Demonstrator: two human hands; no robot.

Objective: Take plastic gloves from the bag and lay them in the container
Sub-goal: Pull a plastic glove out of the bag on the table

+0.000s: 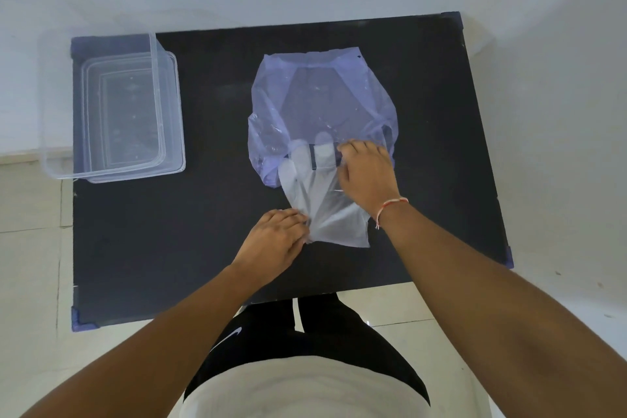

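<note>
Roughly centre of black rectangular tabletop (pixel 203 248): translucent purple plastic bag (pixel 271 105), mouth toward person. Clear rectangular plastic container (pixel 169 105) well apart, far left corner, nearer left hand. Thin clear plastic glove (pixel 315 200) half out of bag, long axis running away from person, fingers pointing into bag, cuff nearest. Left hand (pixel 274 237) pinches cuff edge; right hand (pixel 366 173) grips bag mouth beside glove. Hands apart. Next move looks leftward.
</note>
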